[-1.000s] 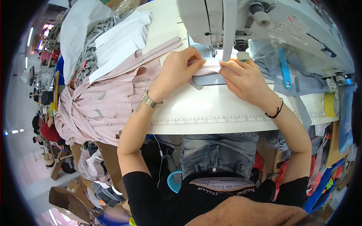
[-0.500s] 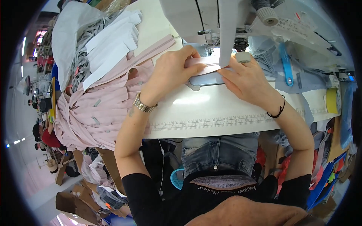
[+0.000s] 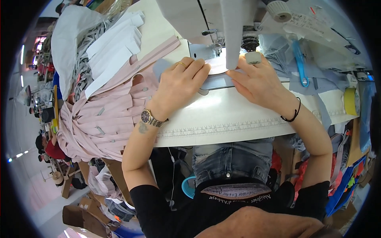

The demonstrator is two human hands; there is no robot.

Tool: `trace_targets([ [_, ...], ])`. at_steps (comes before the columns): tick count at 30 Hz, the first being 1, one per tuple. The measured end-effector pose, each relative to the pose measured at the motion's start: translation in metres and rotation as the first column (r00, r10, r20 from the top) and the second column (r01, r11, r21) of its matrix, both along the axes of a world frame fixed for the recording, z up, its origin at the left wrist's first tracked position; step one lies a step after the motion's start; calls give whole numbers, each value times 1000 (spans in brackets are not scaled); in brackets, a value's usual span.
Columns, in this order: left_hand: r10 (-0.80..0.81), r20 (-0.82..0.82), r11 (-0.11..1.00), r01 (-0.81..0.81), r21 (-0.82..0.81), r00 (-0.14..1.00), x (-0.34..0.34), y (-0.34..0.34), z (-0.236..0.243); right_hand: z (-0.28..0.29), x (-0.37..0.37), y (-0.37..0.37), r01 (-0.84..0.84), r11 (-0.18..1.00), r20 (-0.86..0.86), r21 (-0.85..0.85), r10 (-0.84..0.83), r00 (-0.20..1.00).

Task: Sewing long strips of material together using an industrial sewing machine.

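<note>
Now, our left hand (image 3: 180, 81): fingers curled together at the left end of the pale, narrow fabric strip (image 3: 216, 69); whether they pinch it, we cannot tell.
Our right hand (image 3: 258, 81): thumb and fingertips near the strip's right end, partly hidden; we cannot tell its grip.
Strip's progress: between our hands, by the needle area of the white sewing machine (image 3: 184, 20); we judge its sewing under way, unfinished.
Dusty-pink fabric zip strips (image 3: 113, 119): heaped at our left on the glossy white table (image 3: 190, 119); sewn or waiting, we cannot tell.
</note>
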State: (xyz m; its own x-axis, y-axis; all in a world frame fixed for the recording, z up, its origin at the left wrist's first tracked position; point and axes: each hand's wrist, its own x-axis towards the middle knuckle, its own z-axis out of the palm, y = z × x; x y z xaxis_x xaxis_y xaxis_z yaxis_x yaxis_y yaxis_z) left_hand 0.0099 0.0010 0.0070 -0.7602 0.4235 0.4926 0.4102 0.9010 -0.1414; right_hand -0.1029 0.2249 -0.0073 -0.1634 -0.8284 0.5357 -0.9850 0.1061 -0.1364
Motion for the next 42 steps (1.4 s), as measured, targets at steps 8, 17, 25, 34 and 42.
trace_targets([
  [8, 8, 18, 998, -9, 62, 1000, 1, -2, -2, -4, 1, 1, 24, 1000, 1, -3, -24, 1000],
  [17, 8, 31, 991, -12, 136, 999, 0, -1, -4, -2, -1, 1, 8, 1000, 5, -6, -8, 1000],
  [25, 0, 3, 993, 0, 122, 1000, 0, 1, -5, -2, -1, 0, 0, 1000, 18, 13, 0, 1000],
  [34, 0, 21, 998, -1, 61, 1000, -1, 3, -4, -4, -1, 1, -8, 1000, 15, -8, 8, 1000],
  [42, 6, 41, 1000, -6, 14, 999, 0, 12, 6, -2, -2, -1, -13, 1000, 57, -14, 14, 998],
])
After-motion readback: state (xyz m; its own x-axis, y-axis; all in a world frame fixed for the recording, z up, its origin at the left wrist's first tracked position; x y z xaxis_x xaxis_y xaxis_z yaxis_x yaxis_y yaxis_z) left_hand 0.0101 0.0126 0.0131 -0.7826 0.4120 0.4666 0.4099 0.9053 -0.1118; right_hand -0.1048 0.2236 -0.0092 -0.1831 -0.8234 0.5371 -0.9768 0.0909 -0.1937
